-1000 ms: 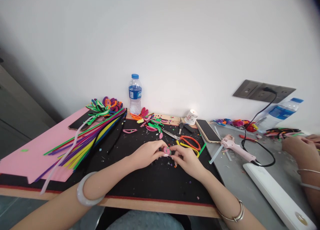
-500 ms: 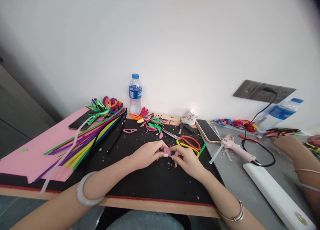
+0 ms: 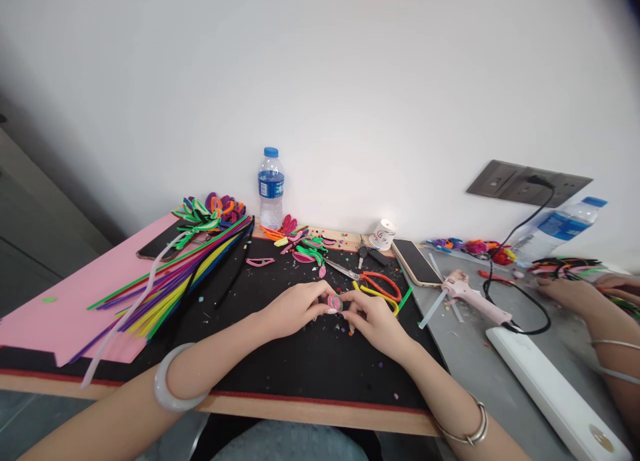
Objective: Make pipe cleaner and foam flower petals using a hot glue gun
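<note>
Over the middle of the black mat [image 3: 300, 374], my left hand [image 3: 295, 311] pinches a small pink-and-green pipe cleaner coil [image 3: 335, 303] between thumb and fingers. My right hand [image 3: 377, 321] grips the coil's right side, its fingers closed and partly hiding it. Just beyond the right hand lie orange-handled scissors [image 3: 383, 284] with their blades toward the back left, and a bent yellow pipe cleaner [image 3: 373, 294]. Farther back sit several green and pink pipe cleaner shapes [image 3: 307, 254] and one pink loop [image 3: 260, 262].
Left, many straight pipe cleaners [image 3: 165, 294] lie across pink sheets [image 3: 45, 314]. A water bottle [image 3: 271, 191], a paper cup [image 3: 383, 234] and a phone [image 3: 416, 262] stand or lie at the back. Right are a corded glue gun [image 3: 477, 297], a white bar [image 3: 555, 391] and another person's hand [image 3: 570, 294].
My hands and the coil stay almost still. At the right, the other person's hands have shifted left, and more of the farther one shows.
</note>
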Tool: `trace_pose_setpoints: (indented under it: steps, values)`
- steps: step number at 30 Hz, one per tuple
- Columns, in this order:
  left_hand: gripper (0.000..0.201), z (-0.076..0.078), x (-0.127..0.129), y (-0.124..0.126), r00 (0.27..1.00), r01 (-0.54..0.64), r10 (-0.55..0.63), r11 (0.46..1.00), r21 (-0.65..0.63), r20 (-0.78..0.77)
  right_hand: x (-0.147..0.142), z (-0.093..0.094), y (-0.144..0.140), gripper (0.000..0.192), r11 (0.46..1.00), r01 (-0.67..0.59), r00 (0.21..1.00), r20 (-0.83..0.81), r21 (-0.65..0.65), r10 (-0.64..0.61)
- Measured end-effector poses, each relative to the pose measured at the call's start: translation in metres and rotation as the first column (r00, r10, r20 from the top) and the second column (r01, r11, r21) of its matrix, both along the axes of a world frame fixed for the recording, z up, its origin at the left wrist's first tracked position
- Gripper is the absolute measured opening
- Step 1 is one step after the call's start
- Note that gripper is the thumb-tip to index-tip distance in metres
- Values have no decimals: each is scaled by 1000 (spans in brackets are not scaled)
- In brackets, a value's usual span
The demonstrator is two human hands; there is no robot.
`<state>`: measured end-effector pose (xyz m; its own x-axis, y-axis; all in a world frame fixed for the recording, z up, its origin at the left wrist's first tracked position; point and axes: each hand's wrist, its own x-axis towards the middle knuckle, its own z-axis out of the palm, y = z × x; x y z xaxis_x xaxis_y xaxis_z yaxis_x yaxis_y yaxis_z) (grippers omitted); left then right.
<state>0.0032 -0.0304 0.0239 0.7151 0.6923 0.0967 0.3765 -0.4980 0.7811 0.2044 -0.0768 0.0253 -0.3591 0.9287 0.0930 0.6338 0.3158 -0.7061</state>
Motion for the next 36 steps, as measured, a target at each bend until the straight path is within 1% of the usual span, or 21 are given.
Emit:
trace_pose_setpoints:
  steps: [15, 21, 29, 36]
  values:
    - [19, -1, 1, 1, 999, 1, -3, 999, 36, 52, 1, -1, 1, 17, 1000, 7, 999, 52, 11, -8]
    - [22, -2, 1, 1, 999, -11, 9, 999, 47, 44, 1, 0, 1, 18, 1000, 10, 999, 44, 18, -11]
    - [37, -5, 0, 4, 999, -22, 21, 999, 31, 33, -1, 1, 0, 18, 999, 41, 998, 44, 10, -42]
    - [40, -9, 0, 8, 999, -26, 26, 1000, 14, 48, 1, -6, 3, 17, 994, 108, 993, 47, 15, -109]
